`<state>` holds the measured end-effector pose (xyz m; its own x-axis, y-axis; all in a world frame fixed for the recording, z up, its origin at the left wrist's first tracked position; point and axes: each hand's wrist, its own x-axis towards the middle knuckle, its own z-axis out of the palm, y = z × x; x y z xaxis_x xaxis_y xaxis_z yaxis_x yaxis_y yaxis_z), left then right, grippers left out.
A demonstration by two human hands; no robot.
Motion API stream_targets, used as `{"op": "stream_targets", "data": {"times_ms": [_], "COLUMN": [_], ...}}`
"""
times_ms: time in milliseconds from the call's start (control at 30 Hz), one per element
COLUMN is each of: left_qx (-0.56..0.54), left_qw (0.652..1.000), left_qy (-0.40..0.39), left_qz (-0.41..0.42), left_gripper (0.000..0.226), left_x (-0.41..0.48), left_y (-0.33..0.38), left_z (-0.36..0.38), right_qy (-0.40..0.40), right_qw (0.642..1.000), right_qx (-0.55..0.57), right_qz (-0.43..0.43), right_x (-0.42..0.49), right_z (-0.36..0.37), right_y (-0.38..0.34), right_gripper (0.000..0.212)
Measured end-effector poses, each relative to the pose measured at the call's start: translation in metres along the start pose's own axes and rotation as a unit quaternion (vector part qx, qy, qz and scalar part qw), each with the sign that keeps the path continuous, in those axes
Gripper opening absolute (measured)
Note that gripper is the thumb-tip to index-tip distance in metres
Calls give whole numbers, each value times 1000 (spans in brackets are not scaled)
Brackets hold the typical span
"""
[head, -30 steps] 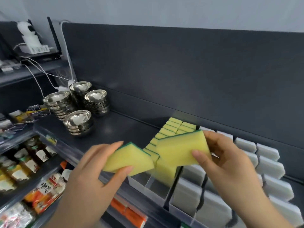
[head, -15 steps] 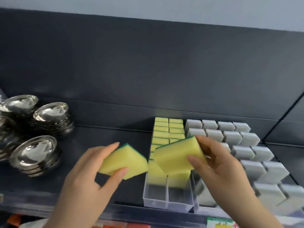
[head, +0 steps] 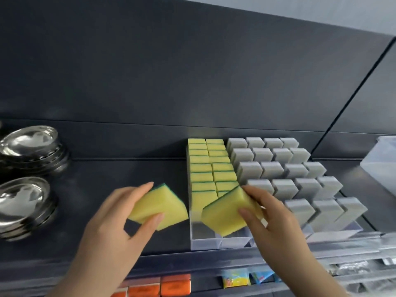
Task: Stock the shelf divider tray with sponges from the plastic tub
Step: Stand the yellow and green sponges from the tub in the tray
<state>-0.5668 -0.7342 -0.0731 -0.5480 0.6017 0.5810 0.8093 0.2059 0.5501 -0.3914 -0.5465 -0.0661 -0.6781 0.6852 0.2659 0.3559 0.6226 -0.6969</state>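
Lower shelf, 6 o'clock: orange packets (head: 159, 287) and blue-and-yellow packets (head: 236, 281); printing too blurred to read.

Left hand (head: 113, 228), 7 o'clock: thumb and fingers closed around a yellow foam sponge (head: 159, 207) with a green scouring edge, held above the dark shelf (head: 128, 174), just left of the tray.

Right hand (head: 276, 228), 5 o'clock: thumb on the near face, fingers on the far edge, pinching a second sponge (head: 228, 213), tilted, over the tray's empty front compartments.

Clear plastic divider tray (head: 220, 243), centre: two lanes of yellow-green sponges (head: 209, 166) standing on edge, packed from the back; front empty.

Grey blocks (head: 278, 168), 2 o'clock: upright rows in clear dividers.

Steel bowls (head: 25, 179), 9 o'clock: shiny, stacked.

Translucent plastic tub (head: 380, 161), 3 o'clock: partly out of view.
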Motion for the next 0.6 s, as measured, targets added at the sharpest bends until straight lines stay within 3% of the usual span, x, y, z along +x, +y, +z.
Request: {"op": "stream_targets", "data": {"times_ms": [200, 367, 600], "left_qx": [-4, 7, 10], "left_qw": [1000, 1000, 1000], "left_qy": [11, 15, 29], "left_qz": [1, 4, 7], "left_gripper": [50, 50, 49], "left_x": [-8, -16, -21], "left_y": [-8, -12, -11], "left_z": [-6, -11, -18], "right_qy": [-10, -77, -110], "right_qw": [997, 983, 966], "right_qx": [-55, -128, -167], "right_qz": [-47, -110, -163], "right_x": [5, 14, 27], "right_z": [15, 36, 51], "right_y": [-7, -10, -4], "right_gripper": [36, 37, 37]}}
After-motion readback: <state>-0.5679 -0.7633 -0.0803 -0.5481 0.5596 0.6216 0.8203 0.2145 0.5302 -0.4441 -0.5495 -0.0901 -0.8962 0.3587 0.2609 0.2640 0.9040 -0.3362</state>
